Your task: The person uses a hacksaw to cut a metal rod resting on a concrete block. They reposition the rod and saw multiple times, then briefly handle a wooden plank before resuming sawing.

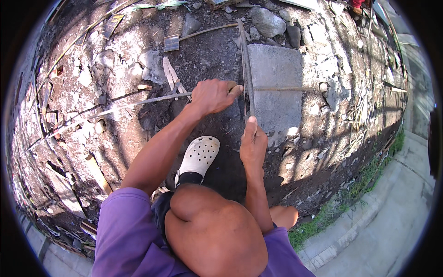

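A long ribbed steel bar [134,104] runs across the ground, coming in from the left. My left hand [213,96] is closed around it, thumb pointing right, close beside a hacksaw. Past the saw the bar [286,88] continues over a flat grey concrete block [278,111]. My right hand [253,143] grips the near end of the hacksaw [248,69], thumb on top. The saw's long narrow frame points away from me and crosses the bar just right of my left hand. The handle is mostly hidden in my right fist.
A white clog [199,154] is on my foot below my left hand. Large stones [268,22] lie beyond the block. A split piece of wood [170,74] and a small grey square piece [171,43] lie on the rubble. Grass [323,219] borders a concrete pavement [378,231] at right.
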Demonstrator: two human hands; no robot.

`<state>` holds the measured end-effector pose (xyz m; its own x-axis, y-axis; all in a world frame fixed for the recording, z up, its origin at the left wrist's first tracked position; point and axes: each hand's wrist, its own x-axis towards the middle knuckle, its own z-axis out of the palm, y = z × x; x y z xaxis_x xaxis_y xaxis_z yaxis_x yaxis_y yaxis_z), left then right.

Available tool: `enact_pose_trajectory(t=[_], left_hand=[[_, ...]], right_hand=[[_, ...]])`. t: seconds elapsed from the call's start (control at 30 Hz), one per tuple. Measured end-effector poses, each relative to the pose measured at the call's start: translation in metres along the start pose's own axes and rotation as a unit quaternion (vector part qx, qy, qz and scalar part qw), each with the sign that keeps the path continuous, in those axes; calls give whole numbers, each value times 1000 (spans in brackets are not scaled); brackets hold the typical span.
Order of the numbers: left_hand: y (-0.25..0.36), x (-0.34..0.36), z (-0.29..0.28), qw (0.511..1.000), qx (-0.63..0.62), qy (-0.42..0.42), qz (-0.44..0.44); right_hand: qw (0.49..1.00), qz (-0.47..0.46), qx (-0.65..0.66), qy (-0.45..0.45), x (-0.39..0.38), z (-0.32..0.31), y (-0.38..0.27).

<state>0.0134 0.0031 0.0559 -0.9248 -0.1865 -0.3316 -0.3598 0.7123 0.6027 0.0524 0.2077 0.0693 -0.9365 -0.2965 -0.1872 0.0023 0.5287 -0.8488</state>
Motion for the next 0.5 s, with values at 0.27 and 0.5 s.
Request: enact_pose_trajectory(t=[0.27, 0.5], left_hand=[[-7, 3, 6, 1000, 8, -8, -5], [-3, 1, 4, 1000, -15, -2, 0]], right_hand=[[985, 173, 20, -18, -126, -44, 4], [994, 107, -12, -14, -36, -20, -10]])
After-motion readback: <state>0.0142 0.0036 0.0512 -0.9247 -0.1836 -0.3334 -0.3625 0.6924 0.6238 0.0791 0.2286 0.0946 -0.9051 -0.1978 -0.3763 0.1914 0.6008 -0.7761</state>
